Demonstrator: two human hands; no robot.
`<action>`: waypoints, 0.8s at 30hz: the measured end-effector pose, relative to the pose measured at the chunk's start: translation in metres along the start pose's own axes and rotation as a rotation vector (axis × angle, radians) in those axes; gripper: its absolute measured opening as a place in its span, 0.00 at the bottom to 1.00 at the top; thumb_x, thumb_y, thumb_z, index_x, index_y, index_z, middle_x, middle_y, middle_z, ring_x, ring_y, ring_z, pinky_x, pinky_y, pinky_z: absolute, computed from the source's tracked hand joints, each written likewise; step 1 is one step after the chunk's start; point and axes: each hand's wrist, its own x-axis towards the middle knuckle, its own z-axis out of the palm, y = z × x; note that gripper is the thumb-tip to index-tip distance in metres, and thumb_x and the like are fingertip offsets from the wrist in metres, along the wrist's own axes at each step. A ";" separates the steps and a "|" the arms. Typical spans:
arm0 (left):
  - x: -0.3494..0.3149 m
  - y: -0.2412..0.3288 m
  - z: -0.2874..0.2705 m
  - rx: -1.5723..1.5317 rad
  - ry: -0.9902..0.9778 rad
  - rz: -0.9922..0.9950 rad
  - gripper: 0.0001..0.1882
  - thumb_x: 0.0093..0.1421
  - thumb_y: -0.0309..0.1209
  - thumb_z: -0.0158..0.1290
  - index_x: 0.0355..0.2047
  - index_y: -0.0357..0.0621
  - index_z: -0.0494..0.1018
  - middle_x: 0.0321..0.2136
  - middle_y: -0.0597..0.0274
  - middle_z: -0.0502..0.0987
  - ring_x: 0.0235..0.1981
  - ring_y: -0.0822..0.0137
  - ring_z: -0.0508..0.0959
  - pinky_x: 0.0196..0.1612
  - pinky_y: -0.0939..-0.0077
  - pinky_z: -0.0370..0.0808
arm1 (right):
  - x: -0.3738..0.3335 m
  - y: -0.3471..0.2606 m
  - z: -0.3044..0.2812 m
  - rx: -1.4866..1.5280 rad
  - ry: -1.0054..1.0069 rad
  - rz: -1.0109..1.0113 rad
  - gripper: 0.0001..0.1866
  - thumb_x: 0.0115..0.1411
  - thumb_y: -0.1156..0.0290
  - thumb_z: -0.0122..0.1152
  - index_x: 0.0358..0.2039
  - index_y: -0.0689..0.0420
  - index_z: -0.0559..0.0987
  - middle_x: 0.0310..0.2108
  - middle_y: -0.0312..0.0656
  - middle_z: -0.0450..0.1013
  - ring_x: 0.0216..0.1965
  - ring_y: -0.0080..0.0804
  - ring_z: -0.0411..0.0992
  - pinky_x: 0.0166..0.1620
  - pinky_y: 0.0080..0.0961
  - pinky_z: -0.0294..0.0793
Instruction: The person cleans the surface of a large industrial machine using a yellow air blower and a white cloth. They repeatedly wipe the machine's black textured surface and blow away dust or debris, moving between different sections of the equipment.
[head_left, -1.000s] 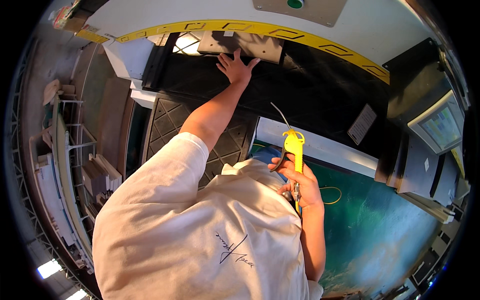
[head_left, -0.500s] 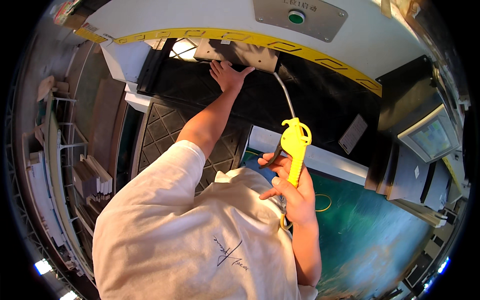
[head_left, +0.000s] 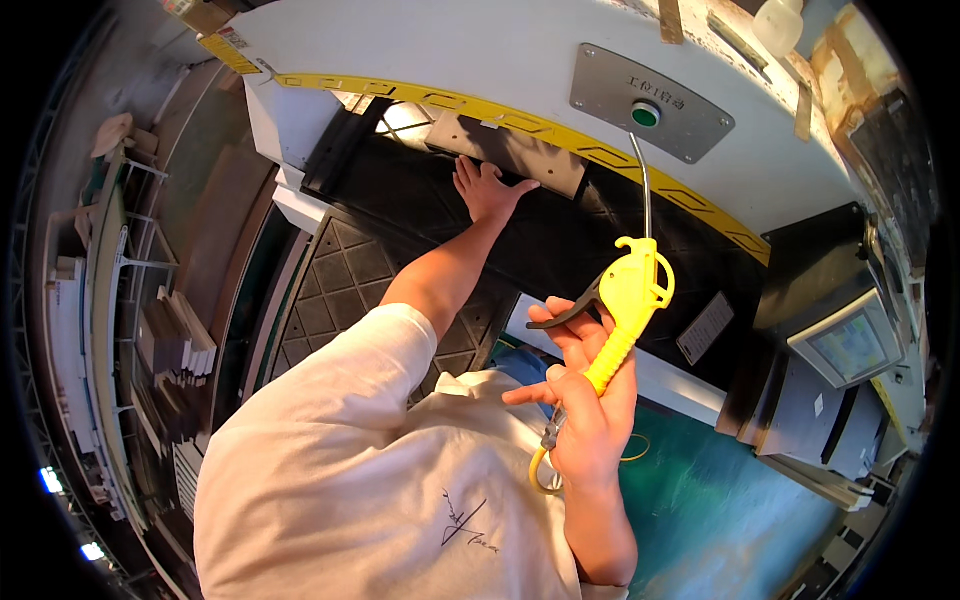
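A yellow air blow gun (head_left: 628, 295) with a black trigger and a thin metal nozzle rests in my right hand (head_left: 588, 400). The nozzle points up and away, in front of the white machine panel. My fingers lie around the grip and near the trigger, and a yellow hose hangs below. Farther off, my left hand (head_left: 490, 192) has its fingers spread, with thumb and fingertips at the near edge of a flat light-coloured board (head_left: 540, 160). That board lies on the black machine bed, partly under the yellow-striped edge.
A green push button (head_left: 646, 114) sits on a metal plate above the yellow edge strip (head_left: 600, 154). At the right stands a tilted screen (head_left: 846, 338). Racks with stacked boards (head_left: 178, 335) stand at the left. A small pale card (head_left: 705, 328) lies on the black surface.
My right hand has raised the blow gun, and its nozzle has swung from the board's right corner up toward the button panel. My left hand stays at the board's edge. The view has shifted.
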 end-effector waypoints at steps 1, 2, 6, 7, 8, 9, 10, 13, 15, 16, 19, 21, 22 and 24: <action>0.000 -0.001 -0.001 0.001 0.013 -0.006 0.41 0.38 0.67 0.74 0.37 0.44 0.78 0.70 0.23 0.58 0.76 0.33 0.51 0.78 0.42 0.44 | 0.001 -0.001 0.002 -0.002 -0.014 0.000 0.40 0.60 0.83 0.46 0.74 0.63 0.52 0.66 0.60 0.64 0.68 0.53 0.65 0.39 0.40 0.92; -0.002 -0.001 -0.002 -0.007 0.000 -0.014 0.41 0.38 0.66 0.74 0.38 0.44 0.78 0.70 0.23 0.58 0.76 0.33 0.50 0.78 0.42 0.44 | 0.001 -0.003 0.003 0.028 0.000 0.014 0.38 0.60 0.86 0.45 0.72 0.65 0.53 0.66 0.59 0.63 0.68 0.51 0.65 0.40 0.38 0.92; 0.002 0.003 -0.003 0.015 -0.020 -0.012 0.41 0.40 0.66 0.74 0.38 0.43 0.77 0.70 0.23 0.58 0.76 0.33 0.50 0.77 0.43 0.44 | 0.002 -0.005 0.008 0.001 0.037 -0.005 0.41 0.58 0.83 0.47 0.74 0.65 0.53 0.65 0.59 0.64 0.68 0.52 0.65 0.38 0.40 0.92; 0.000 0.002 -0.004 0.023 -0.027 -0.009 0.40 0.41 0.65 0.74 0.37 0.42 0.76 0.70 0.24 0.58 0.76 0.33 0.51 0.77 0.42 0.46 | 0.002 -0.006 0.010 -0.003 0.034 -0.005 0.41 0.58 0.83 0.47 0.74 0.65 0.52 0.65 0.59 0.64 0.68 0.52 0.66 0.38 0.40 0.92; 0.002 0.001 -0.005 0.031 -0.026 -0.010 0.40 0.42 0.65 0.74 0.37 0.42 0.76 0.70 0.25 0.59 0.76 0.33 0.51 0.77 0.42 0.46 | 0.003 -0.007 0.013 -0.026 0.023 -0.014 0.40 0.59 0.82 0.47 0.73 0.66 0.52 0.65 0.59 0.64 0.68 0.52 0.66 0.37 0.40 0.92; 0.000 0.001 -0.007 0.035 -0.024 -0.012 0.40 0.42 0.65 0.74 0.37 0.42 0.76 0.70 0.25 0.59 0.76 0.33 0.51 0.77 0.42 0.46 | 0.004 -0.006 0.013 -0.025 0.019 -0.011 0.40 0.59 0.82 0.47 0.73 0.66 0.52 0.65 0.59 0.64 0.68 0.52 0.66 0.37 0.40 0.92; 0.000 0.002 -0.009 0.019 -0.027 -0.010 0.40 0.42 0.65 0.74 0.37 0.42 0.76 0.70 0.25 0.59 0.76 0.33 0.51 0.77 0.42 0.46 | 0.006 -0.004 0.013 -0.034 0.022 -0.015 0.39 0.60 0.82 0.47 0.73 0.66 0.52 0.65 0.59 0.64 0.68 0.52 0.66 0.37 0.40 0.92; 0.000 0.001 -0.010 0.007 -0.038 -0.018 0.39 0.42 0.63 0.75 0.37 0.42 0.76 0.69 0.25 0.59 0.76 0.33 0.51 0.77 0.42 0.45 | 0.008 -0.007 0.016 -0.022 0.032 -0.013 0.39 0.59 0.84 0.45 0.72 0.67 0.52 0.64 0.58 0.64 0.68 0.49 0.66 0.38 0.38 0.92; 0.000 0.002 -0.008 0.016 -0.031 -0.009 0.39 0.41 0.64 0.75 0.37 0.42 0.76 0.70 0.25 0.58 0.76 0.33 0.50 0.77 0.41 0.45 | 0.013 -0.011 0.016 -0.001 0.042 -0.007 0.38 0.58 0.86 0.44 0.71 0.68 0.52 0.64 0.57 0.64 0.68 0.47 0.65 0.40 0.36 0.93; 0.003 0.003 -0.007 0.013 -0.035 -0.007 0.39 0.41 0.64 0.75 0.37 0.42 0.76 0.70 0.25 0.58 0.76 0.33 0.50 0.77 0.41 0.45 | 0.019 -0.012 0.014 -0.029 0.054 -0.013 0.38 0.59 0.84 0.45 0.72 0.67 0.52 0.65 0.58 0.64 0.68 0.48 0.65 0.38 0.37 0.92; -0.001 0.005 -0.004 0.002 -0.039 0.012 0.44 0.39 0.67 0.74 0.41 0.41 0.76 0.71 0.23 0.56 0.76 0.33 0.49 0.77 0.41 0.44 | 0.026 -0.005 0.011 -0.035 0.108 -0.048 0.37 0.60 0.86 0.43 0.72 0.66 0.53 0.65 0.58 0.64 0.69 0.49 0.65 0.38 0.38 0.92; -0.001 -0.008 0.005 0.025 0.046 0.035 0.45 0.39 0.70 0.72 0.40 0.41 0.78 0.70 0.21 0.58 0.75 0.31 0.51 0.77 0.40 0.45 | 0.024 0.001 0.008 -0.070 0.075 -0.043 0.37 0.60 0.86 0.43 0.72 0.66 0.52 0.65 0.58 0.64 0.69 0.49 0.65 0.38 0.38 0.92; 0.001 -0.010 0.008 0.018 0.031 0.029 0.45 0.39 0.70 0.72 0.40 0.41 0.78 0.70 0.21 0.58 0.75 0.31 0.51 0.77 0.40 0.45 | 0.022 0.000 0.005 -0.058 0.054 -0.028 0.36 0.61 0.86 0.44 0.71 0.66 0.53 0.65 0.58 0.64 0.69 0.49 0.65 0.38 0.37 0.92; 0.002 -0.010 0.009 0.032 0.070 0.044 0.45 0.38 0.69 0.72 0.39 0.40 0.78 0.69 0.22 0.59 0.75 0.31 0.52 0.77 0.40 0.46 | 0.011 0.002 -0.003 -0.070 0.035 0.010 0.35 0.60 0.86 0.44 0.69 0.67 0.55 0.64 0.57 0.64 0.68 0.49 0.66 0.38 0.37 0.92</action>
